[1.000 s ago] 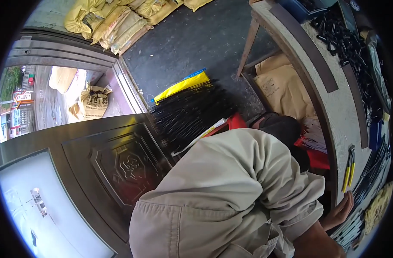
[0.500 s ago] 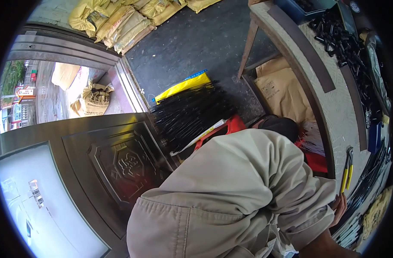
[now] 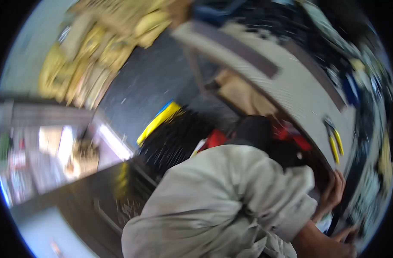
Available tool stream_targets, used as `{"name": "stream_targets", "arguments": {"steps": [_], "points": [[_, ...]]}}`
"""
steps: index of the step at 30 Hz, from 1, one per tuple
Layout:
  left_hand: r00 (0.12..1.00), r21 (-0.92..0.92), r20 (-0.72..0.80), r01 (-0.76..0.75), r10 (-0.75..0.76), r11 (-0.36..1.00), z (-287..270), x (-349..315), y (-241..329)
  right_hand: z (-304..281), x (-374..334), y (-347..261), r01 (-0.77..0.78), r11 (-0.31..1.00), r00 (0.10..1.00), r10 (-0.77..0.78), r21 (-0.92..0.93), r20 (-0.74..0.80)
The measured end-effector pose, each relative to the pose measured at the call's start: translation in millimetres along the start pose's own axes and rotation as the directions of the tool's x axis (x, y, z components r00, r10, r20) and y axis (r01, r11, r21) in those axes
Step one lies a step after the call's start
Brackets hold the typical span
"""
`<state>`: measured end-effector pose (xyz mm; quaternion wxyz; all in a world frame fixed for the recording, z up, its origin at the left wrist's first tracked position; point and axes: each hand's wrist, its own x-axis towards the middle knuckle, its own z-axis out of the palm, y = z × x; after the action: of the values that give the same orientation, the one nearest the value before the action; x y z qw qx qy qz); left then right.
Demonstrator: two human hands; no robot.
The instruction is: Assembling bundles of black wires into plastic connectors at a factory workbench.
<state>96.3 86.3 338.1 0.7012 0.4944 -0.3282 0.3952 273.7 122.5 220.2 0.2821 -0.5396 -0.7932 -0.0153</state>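
The beige sleeve (image 3: 286, 198) of my left arm bends across the lower middle. My left hand (image 3: 345, 241) shows low at the right beyond its bare forearm, its fingers smeared by motion. Farther up, by the table edge, my right hand (image 3: 332, 191) rests with fingers stretched out, its wrist partly behind my left cuff. I see no thing between these fingers. Just beyond their tips lies a pair of pliers (image 3: 334, 142) with yellow handles, on the pale tabletop (image 3: 286, 92). Thin dark strips (image 3: 363, 155) run along the right side of the table.
A bundle of black strips (image 3: 175, 135) with a yellow wrapper (image 3: 160, 120) lies on the dark floor. Yellow sacks (image 3: 112, 49) are stacked at the far left. A brown door (image 3: 97, 189) stands at the left. Under the table is a brown sack (image 3: 243, 90); a blue bin (image 3: 218, 10) sits on its far end.
The view has swung, and the table and pliers appear farther left and higher. More of my right hand shows beside the table edge, and my left hand has come into view.
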Motion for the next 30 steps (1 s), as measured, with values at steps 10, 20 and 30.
{"name": "stream_targets", "arguments": {"steps": [10, 20, 30], "points": [[0.588, 0.583, -0.769, 0.806, -0.252, 0.099, -87, -196, -62, -7, 80, 99, -0.289, 0.953, 0.947, 0.272, -0.087, -0.17], [0.488, 0.506, -0.855, 0.859, -0.177, -0.079, -68, -312, -78, 54, 101, 181, -0.305, 0.691, 0.948, 0.287, -0.655, -0.139], [0.484, 0.496, -0.861, 0.868, -0.155, -0.041, -80, -316, -92, 52, 131, 209, -0.466, 0.817, 0.885, 0.429, -0.339, -0.182]]}}
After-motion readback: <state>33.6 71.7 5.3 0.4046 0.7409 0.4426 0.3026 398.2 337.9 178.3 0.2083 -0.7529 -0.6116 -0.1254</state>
